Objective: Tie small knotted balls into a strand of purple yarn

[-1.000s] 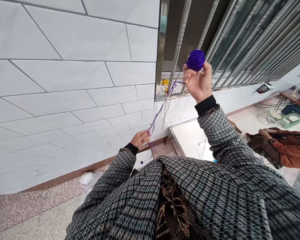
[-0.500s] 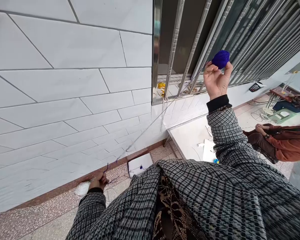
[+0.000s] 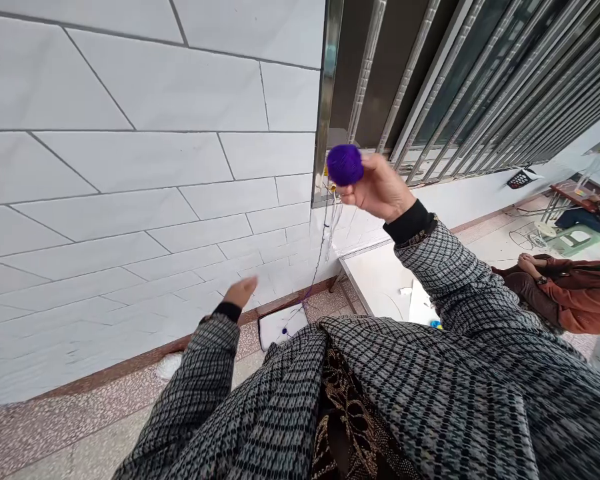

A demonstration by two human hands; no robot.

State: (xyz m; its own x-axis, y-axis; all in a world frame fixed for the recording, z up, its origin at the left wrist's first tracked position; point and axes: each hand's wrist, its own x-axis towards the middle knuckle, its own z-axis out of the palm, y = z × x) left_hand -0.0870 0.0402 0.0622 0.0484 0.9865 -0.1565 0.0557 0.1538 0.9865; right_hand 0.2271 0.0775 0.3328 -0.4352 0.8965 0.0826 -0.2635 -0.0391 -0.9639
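A purple ball of yarn [image 3: 345,165] is gripped by my right hand [image 3: 380,188], raised in front of the window bars with fingers and thumb on the ball's right side. A dark strand of yarn [image 3: 319,263] hangs below it and runs down toward the white box [image 3: 275,325] on the floor. In that box a small dark purple piece [image 3: 285,331] shows. My left hand [image 3: 243,291] is lower, in front of the tiled wall and apart from the strand. Motion smears its fingers, and I cannot see anything in them.
Metal window bars [image 3: 410,73] rise beside the tiled wall [image 3: 170,93]. A white table [image 3: 380,273] stands below the window. One person in an orange-brown top [image 3: 587,290] sits at the right. A white bundle [image 3: 169,366] lies by the wall's foot.
My right hand has brought the yarn ball left and slightly down. My left hand has moved up and right, off the strand it held. The strand now hangs more steeply.
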